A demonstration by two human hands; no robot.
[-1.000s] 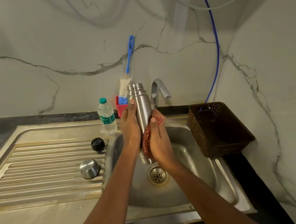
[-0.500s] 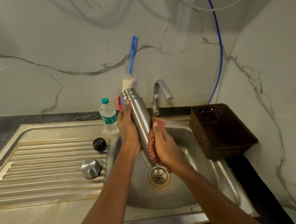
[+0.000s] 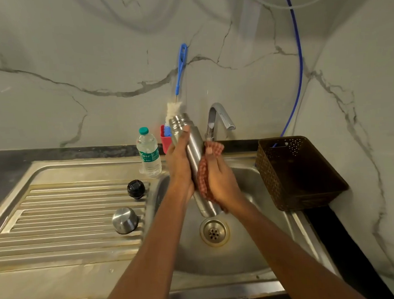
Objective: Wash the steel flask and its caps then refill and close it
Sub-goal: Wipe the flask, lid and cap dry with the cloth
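The steel flask [image 3: 194, 147] is held tilted over the sink basin [image 3: 252, 250], mouth up and leaning left. My left hand [image 3: 179, 164] grips its upper body from the left. My right hand [image 3: 219, 182] presses a red checked cloth [image 3: 203, 177] against the flask's right side, fingers curled around the cloth. On the ribbed drainboard [image 3: 56, 220] lie the black inner cap [image 3: 136, 189] and the steel outer cap [image 3: 125, 220], dome up.
A plastic water bottle [image 3: 148, 152] stands at the sink's back rim, beside a red holder [image 3: 165, 137] with a blue-handled bottle brush [image 3: 180, 68]. The tap [image 3: 219, 118] rises behind the flask. A brown perforated basket [image 3: 295, 172] sits to the right, and a blue hose [image 3: 298, 56] hangs down the wall.
The flask has tipped from near upright to leaning left. My right hand and the cloth slid down its side, then back up a little.
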